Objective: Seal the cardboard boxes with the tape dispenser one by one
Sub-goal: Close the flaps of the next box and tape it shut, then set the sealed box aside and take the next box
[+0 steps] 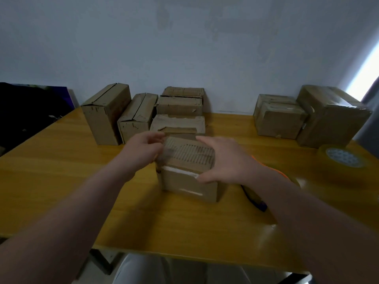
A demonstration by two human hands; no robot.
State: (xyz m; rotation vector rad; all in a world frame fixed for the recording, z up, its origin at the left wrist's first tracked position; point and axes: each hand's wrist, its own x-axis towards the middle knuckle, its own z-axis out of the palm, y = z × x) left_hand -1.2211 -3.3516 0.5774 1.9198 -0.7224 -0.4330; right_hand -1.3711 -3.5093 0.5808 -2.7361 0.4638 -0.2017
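Small cardboard box (188, 181) at centre of counter (61, 171), long axis roughly along the near edge, flaps up; right hand (223, 160) on its top right, fingers straight and spread, thumb on near face; left hand (143, 148) at top left corner, fingers curled, blurred, grip unclear; tape dispenser (254, 195) under right forearm; tape roll (344, 158) by right edge; other boxes (106, 113) line far edge.

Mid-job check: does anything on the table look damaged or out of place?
Yes. The box between the left hand and right hand has its top skin torn off, baring corrugated ribs. The tall box at back left and its neighbour show gouged fronts and gaping top flaps. Nothing looks spilled.
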